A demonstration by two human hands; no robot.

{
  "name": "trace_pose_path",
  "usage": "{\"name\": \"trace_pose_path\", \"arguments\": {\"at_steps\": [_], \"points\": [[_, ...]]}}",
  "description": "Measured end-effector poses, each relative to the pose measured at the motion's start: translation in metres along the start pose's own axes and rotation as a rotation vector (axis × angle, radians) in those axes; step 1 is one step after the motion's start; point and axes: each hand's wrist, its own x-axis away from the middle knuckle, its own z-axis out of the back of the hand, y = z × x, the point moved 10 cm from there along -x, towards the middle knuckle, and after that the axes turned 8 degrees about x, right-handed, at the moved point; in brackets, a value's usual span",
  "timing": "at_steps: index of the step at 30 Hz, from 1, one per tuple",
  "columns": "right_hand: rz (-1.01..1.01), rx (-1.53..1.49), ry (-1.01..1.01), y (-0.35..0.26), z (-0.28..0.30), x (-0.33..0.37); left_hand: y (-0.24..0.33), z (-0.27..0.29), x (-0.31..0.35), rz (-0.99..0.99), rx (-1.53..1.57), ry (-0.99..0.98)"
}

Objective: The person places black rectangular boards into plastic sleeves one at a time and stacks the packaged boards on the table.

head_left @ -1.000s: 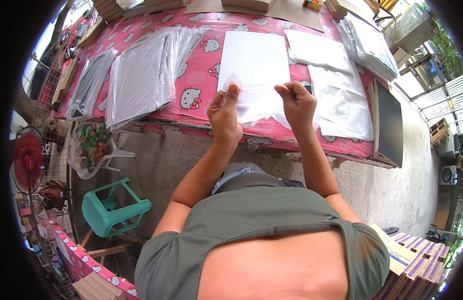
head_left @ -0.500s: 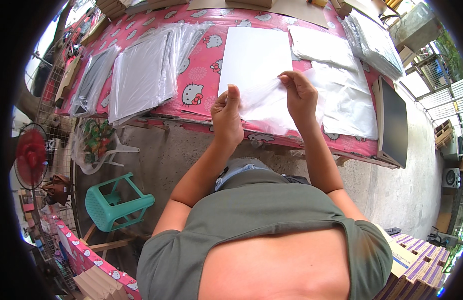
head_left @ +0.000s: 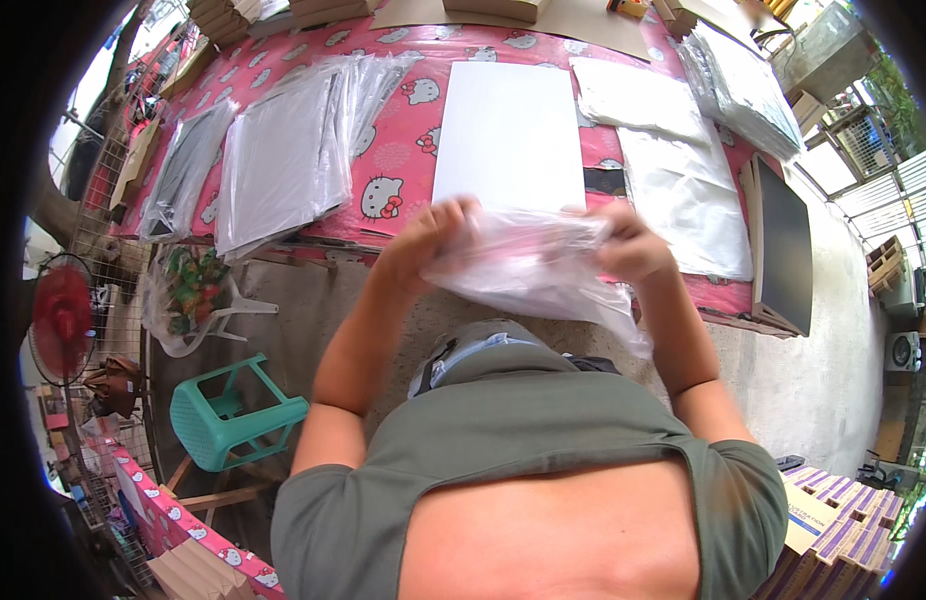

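A clear plastic bag (head_left: 543,258) is stretched between my hands at the table's near edge, its lower part hanging over the edge toward me. My left hand (head_left: 430,237) is closed on the bag's left side, and my right hand (head_left: 633,243) grips its right side; both are smeared by motion. Just beyond the bag lies a white board or sheet stack (head_left: 508,135), its near end partly covered by the bag and hands. To its right, more flat clear bags (head_left: 683,200) are piled, with a folded white plastic pile (head_left: 638,95) above them.
Plastic-wrapped grey boards (head_left: 283,150) lie at the table's left. A dark board stack (head_left: 783,245) stands at the right edge, with wrapped packs (head_left: 743,90) behind it. A green stool (head_left: 238,410) and a red fan (head_left: 63,308) are at the left; cartons (head_left: 833,530) sit lower right.
Both hands have moved toward me and apart, drawing the plastic bag off the white board and spreading it wider. A dark patch on the table beside the board now shows.
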Motion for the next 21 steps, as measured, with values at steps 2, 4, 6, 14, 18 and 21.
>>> {"name": "trace_pose_path", "arguments": {"at_steps": [2,4,6,14,18,21], "points": [[-0.105,-0.611,0.419,-0.011,0.011,0.009,-0.047,0.017,0.028,0.278,-0.444,-0.318],[-0.218,-0.593,0.385,0.001,-0.005,0.017,0.004,0.010,0.020,-0.168,-0.208,-0.127],[-0.292,0.091,-0.111,0.054,-0.016,0.029,0.045,0.002,0.022,-0.431,0.177,-0.198],[-0.558,0.165,0.311,0.118,0.054,0.067,0.044,0.018,0.009,-0.218,-0.071,0.216],[-0.066,-0.243,0.301,0.032,0.045,0.026,-0.044,0.038,0.031,0.306,-0.440,-0.026],[-0.203,0.140,0.067,0.033,-0.003,0.014,0.029,0.040,0.036,-0.238,0.074,0.086]]}}
